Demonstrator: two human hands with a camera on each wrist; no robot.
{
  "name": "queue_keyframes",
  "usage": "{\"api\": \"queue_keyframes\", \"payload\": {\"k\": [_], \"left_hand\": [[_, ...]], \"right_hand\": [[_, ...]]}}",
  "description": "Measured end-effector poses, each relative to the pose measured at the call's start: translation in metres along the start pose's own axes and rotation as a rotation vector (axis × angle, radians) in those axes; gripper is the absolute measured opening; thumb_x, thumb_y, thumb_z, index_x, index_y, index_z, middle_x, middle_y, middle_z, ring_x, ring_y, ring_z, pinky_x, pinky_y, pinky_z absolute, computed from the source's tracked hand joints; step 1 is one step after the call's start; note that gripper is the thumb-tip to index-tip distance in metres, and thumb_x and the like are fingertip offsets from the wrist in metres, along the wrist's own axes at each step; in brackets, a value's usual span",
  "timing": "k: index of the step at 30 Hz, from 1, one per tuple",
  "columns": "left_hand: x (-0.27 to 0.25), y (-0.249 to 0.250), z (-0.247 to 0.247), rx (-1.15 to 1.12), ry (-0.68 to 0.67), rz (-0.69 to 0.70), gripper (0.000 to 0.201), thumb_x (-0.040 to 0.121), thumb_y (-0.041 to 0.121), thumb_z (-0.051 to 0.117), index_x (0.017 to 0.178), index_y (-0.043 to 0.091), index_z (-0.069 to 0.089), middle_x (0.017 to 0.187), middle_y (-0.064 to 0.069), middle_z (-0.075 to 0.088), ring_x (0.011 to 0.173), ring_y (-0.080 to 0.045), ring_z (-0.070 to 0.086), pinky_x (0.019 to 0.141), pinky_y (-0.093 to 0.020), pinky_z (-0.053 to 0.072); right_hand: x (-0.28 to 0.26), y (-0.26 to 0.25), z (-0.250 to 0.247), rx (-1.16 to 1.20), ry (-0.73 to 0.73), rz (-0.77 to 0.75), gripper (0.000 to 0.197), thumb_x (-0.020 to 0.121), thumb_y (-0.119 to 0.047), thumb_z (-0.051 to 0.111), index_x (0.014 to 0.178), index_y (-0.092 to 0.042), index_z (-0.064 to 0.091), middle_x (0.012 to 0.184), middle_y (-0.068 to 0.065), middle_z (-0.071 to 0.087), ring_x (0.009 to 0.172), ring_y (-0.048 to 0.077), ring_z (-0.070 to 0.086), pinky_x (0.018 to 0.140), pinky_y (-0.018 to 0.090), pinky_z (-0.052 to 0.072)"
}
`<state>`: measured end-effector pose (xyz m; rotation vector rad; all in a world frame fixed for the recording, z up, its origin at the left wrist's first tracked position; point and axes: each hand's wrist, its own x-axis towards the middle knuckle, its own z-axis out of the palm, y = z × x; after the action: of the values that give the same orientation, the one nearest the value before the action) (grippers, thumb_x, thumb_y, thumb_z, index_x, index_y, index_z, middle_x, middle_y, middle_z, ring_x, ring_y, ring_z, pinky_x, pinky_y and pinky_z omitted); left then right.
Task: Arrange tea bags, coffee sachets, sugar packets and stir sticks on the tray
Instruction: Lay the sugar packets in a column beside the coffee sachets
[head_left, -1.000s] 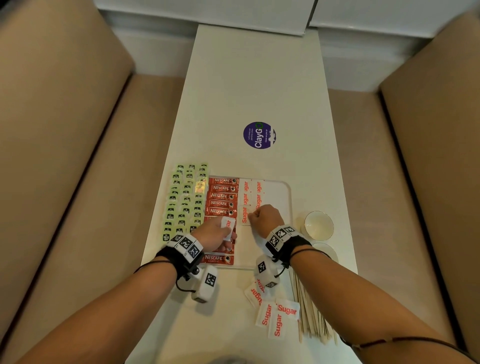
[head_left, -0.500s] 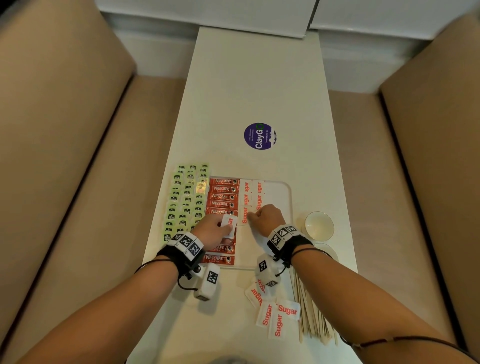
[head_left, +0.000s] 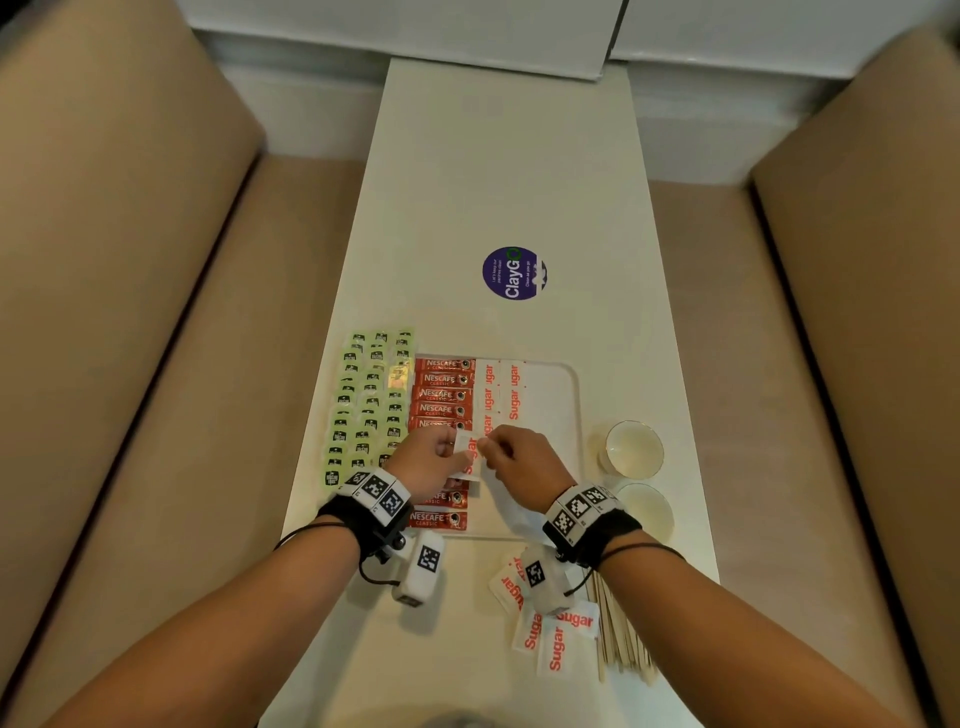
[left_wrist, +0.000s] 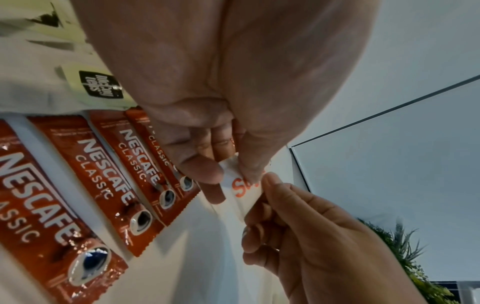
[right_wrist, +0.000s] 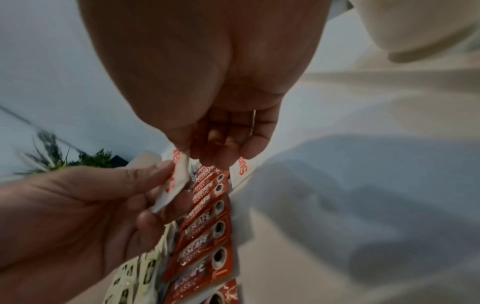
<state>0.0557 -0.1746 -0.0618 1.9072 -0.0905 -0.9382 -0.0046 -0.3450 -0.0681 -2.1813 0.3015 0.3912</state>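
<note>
A white sugar packet (head_left: 470, 456) hangs just above the white tray (head_left: 575, 410), over its near left part. My left hand (head_left: 457, 452) pinches it between thumb and fingers (left_wrist: 205, 170). My right hand (head_left: 488, 449) meets it from the right and pinches the packet's (left_wrist: 244, 189) other edge with its fingertips (left_wrist: 270, 181). A column of red coffee sachets (head_left: 441, 395) lies along the tray's left side, with sugar packets (head_left: 514, 400) laid beside them. Green tea bags (head_left: 371, 395) lie in rows on the table left of the tray. Wooden stir sticks (head_left: 618, 634) lie at the near right.
Loose sugar packets (head_left: 556, 639) lie on the table near my right wrist. Two white cups (head_left: 634, 449) stand right of the tray. A purple round sticker (head_left: 513, 273) marks the table's middle. Beige benches (head_left: 130, 338) run along both sides.
My right hand has left the sugar row on the tray and moved left to the packet in my left hand. The left hand has raised that packet slightly toward it.
</note>
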Motion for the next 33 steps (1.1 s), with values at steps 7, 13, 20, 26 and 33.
{"api": "queue_keyframes", "payload": {"k": [7,13,20,26,33], "left_hand": [[-0.002,0.000,0.004,-0.044,0.020,-0.042,0.009,0.097,0.022,0.065,0.100,0.015,0.071,0.085,-0.004,0.074,0.070,-0.013,0.069,0.065,-0.029,0.056],[-0.001,0.002,0.009,-0.061,0.020,-0.033,0.014,0.098,0.024,0.063,0.100,0.012,0.069,0.090,-0.012,0.074,0.070,-0.013,0.069,0.068,-0.033,0.054],[-0.005,-0.002,0.013,-0.027,-0.008,-0.059,0.009,0.097,0.019,0.061,0.095,0.012,0.066,0.087,-0.013,0.072,0.070,-0.018,0.066,0.068,-0.031,0.052],[-0.015,-0.012,0.014,0.042,-0.061,-0.048,0.009,0.096,0.013,0.061,0.089,0.012,0.066,0.081,-0.007,0.069,0.067,-0.014,0.066,0.069,-0.030,0.057],[-0.026,-0.022,0.016,0.068,-0.057,-0.071,0.010,0.097,0.012,0.061,0.099,0.004,0.066,0.078,-0.006,0.070,0.065,-0.013,0.064,0.059,-0.019,0.053]], "right_hand": [[-0.004,0.005,-0.004,0.081,0.018,0.034,0.033,0.104,-0.042,0.049,0.086,-0.018,0.064,0.080,-0.004,0.069,0.071,0.013,0.065,0.068,0.027,0.049],[-0.005,0.007,-0.011,0.024,-0.087,0.056,0.035,0.102,-0.043,0.054,0.082,-0.016,0.064,0.077,0.001,0.071,0.071,0.015,0.068,0.074,0.030,0.055],[0.020,0.022,-0.032,-0.149,0.041,0.238,0.032,0.104,-0.032,0.052,0.080,-0.014,0.063,0.082,0.000,0.064,0.067,0.013,0.059,0.063,0.026,0.047],[0.029,0.029,-0.031,-0.195,0.016,0.340,0.032,0.101,-0.032,0.057,0.090,-0.005,0.071,0.088,0.009,0.072,0.080,0.025,0.069,0.080,0.039,0.059],[0.033,0.030,-0.031,-0.187,0.011,0.359,0.030,0.100,-0.031,0.060,0.089,-0.005,0.070,0.088,0.008,0.072,0.078,0.024,0.070,0.078,0.039,0.060]]}}
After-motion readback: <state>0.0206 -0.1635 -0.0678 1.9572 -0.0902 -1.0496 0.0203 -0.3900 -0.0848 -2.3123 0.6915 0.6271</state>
